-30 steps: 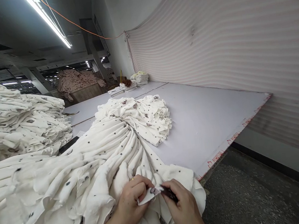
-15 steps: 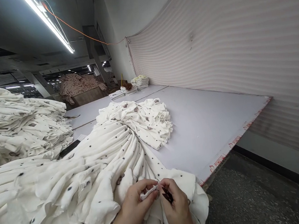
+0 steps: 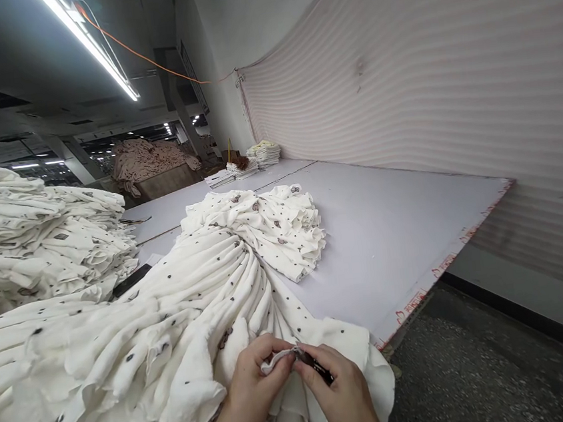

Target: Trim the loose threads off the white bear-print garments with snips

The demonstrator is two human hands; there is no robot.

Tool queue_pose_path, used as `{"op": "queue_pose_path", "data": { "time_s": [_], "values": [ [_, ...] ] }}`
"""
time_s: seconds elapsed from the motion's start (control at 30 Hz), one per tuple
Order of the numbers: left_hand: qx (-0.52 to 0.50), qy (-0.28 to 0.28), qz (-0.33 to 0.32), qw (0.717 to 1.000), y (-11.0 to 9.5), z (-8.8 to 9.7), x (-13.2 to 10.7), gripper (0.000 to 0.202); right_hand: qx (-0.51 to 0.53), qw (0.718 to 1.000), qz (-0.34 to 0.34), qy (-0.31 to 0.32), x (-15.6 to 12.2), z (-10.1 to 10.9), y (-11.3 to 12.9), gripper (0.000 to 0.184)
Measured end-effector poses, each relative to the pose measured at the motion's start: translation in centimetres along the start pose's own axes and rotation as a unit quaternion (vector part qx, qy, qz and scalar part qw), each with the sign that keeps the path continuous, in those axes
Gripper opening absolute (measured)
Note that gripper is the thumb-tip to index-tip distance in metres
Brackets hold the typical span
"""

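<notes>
A large heap of white fabric (image 3: 186, 315) with small dark spots lies bunched in front of me, gathered into long folds. My left hand (image 3: 256, 378) pinches a small white fabric edge (image 3: 273, 361) between thumb and fingers, above the near part of the heap. Close against it, my right hand (image 3: 343, 386) is closed around small black thread snips (image 3: 318, 367). Their tip meets the fabric edge at my left fingertips. Whether the blades are apart there is too small to tell.
The fabric rests on a pale table (image 3: 384, 227) whose right edge carries red-printed tape. A tall stack of the same spotted fabric (image 3: 37, 236) stands at left. Folded cloths (image 3: 264, 154) sit at the far end, and a striped sheet (image 3: 423, 75) hangs along the right wall.
My right hand has turned, and the snips' tip has come to the fabric edge at my left fingertips. My left hand keeps its pinch almost in place.
</notes>
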State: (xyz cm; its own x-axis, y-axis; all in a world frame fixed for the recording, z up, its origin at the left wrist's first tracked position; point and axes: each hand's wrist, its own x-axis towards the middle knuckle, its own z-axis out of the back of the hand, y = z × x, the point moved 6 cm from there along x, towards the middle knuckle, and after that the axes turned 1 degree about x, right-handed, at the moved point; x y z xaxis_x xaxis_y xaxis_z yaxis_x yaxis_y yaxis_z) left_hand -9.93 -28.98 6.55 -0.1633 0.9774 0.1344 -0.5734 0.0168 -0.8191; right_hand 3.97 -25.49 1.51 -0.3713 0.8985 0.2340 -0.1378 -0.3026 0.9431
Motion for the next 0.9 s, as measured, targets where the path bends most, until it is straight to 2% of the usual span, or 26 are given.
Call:
{"op": "queue_pose_path", "data": {
  "time_s": [0.2,0.47,0.7,0.8,0.9],
  "values": [
    [0.023,0.003,-0.016,1.0,0.1,-0.3,0.1,0.018,0.01,1.0,-0.018,-0.017,0.1,0.2,0.0,0.026],
    [-0.008,0.026,-0.006,1.0,0.0,-0.1,0.2,0.022,0.152,0.982,-0.102,0.048,0.2,-0.2,-1.4,0.027],
    [-0.051,0.055,0.029,0.997,0.3,-1.0,0.4,0.02,0.114,0.99,-0.074,0.038,0.4,-0.2,-0.7,0.025],
    [-0.098,0.013,0.06,0.993,1.2,1.0,0.8,0.021,0.138,0.985,-0.101,0.022,-0.2,0.4,-2.3,0.029],
    [-0.143,-0.073,0.119,0.98,3.3,5.6,1.5,0.03,0.085,0.988,-0.115,-0.05,-1.6,2.8,-5.5,0.034]
  ]
}}
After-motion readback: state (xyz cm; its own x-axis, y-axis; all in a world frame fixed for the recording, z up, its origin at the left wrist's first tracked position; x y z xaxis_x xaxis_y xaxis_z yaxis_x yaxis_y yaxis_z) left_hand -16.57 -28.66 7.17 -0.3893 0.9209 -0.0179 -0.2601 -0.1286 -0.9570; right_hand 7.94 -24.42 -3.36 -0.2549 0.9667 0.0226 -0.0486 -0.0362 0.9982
